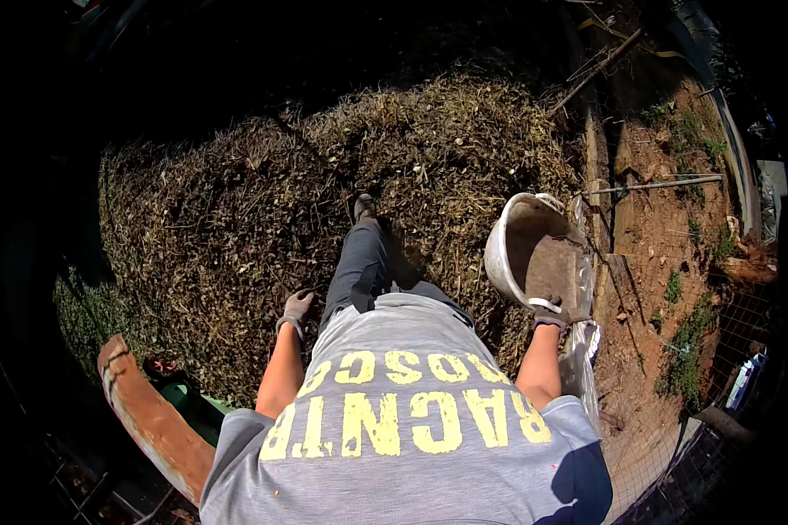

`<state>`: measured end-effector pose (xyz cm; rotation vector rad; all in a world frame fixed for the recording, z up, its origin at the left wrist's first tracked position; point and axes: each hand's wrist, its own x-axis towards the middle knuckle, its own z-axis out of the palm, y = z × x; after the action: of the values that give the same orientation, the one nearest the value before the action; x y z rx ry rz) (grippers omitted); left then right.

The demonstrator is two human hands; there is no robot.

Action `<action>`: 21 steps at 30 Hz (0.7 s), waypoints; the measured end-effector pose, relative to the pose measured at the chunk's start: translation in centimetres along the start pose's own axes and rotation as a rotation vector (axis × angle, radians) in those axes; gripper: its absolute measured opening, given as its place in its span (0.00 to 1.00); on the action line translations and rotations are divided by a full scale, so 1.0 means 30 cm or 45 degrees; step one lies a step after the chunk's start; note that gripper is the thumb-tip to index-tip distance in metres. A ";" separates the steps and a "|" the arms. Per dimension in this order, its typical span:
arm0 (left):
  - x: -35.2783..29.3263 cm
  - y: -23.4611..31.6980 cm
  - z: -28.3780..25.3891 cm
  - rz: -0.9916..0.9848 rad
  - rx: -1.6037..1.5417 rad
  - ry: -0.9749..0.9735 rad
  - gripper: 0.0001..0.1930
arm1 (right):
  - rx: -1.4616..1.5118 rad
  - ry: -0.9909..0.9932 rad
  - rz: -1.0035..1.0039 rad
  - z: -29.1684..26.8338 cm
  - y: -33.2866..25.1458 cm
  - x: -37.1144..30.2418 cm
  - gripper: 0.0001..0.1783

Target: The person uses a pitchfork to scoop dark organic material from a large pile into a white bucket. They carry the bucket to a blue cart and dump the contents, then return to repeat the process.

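Observation:
My right hand point(550, 313), in a dark glove, is closed on the near white grip of a dirty white tub point(496, 254) at my right side. The tub's mouth faces up and inward, and its inside is stained brown; whether loose material lies in it I cannot tell. My left hand point(297, 308), in a greyish glove, hangs beside my left thigh above the dry plant litter point(210, 236). Its fingers look loose and slightly apart, with nothing visible in them. One dark shoe point(363, 206) rests ahead on the litter.
Wooden boards point(597, 157) edge the litter on the right, with a stick point(665, 185) across them. Beyond lies reddish soil point(643, 297) with weeds and wire mesh point(740, 306). A rusty curved panel point(149, 420) stands at lower left, near a green object point(179, 395). Deep shadow covers the far side.

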<state>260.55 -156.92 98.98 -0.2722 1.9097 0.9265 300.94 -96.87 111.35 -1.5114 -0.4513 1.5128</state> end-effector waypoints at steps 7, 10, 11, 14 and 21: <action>0.774 0.147 -0.066 -0.196 0.046 -0.007 0.20 | 0.267 0.277 -0.182 0.599 -0.051 0.101 0.08; 0.817 0.355 -0.081 -0.105 0.220 0.117 0.21 | 0.077 0.381 -0.220 0.628 -0.047 -0.006 0.09; 0.912 0.444 -0.130 0.010 0.242 0.109 0.22 | 0.014 0.411 -0.182 0.687 -0.022 0.013 0.09; 1.177 1.083 -0.275 0.288 -0.043 0.173 0.19 | -0.153 0.461 -0.056 0.930 0.073 0.147 0.10; 1.664 1.984 -0.322 0.471 -0.590 0.077 0.15 | -0.362 0.584 0.179 1.505 0.243 0.474 0.13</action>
<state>196.33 -113.34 88.67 -0.2210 1.8111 1.6283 259.27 -74.02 105.33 -2.0848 -0.2992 1.1836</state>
